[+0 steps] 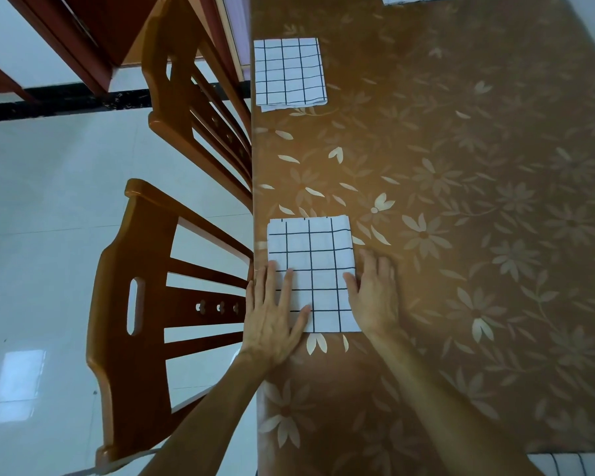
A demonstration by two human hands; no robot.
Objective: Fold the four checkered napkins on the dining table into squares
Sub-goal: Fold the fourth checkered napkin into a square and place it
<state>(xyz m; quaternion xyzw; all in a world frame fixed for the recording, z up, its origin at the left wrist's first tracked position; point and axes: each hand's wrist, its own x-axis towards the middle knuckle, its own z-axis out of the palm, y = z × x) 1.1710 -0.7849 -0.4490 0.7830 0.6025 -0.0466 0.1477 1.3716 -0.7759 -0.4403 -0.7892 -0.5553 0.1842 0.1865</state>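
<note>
1. Wooden chair, glossy, slatted back, left of near napkin; 2nd chair beyond it.
2. Left hand lies flat, fingers straight, pressing near napkin's lower-left corner.
3. Near napkin: white cloth w/ black grid, folded squarish.
4. Right hand flat, fingers extended, on near napkin's right edge, partly on the surface, a shiny brown floral cover.
5. Folded 2nd napkin beyond near napkin; corner napkin to its lower right, cut off by the frame.

My left hand lies flat, fingers straight and spread, on the folded napkin's near left side; my right hand lies flat along its right edge.
</note>
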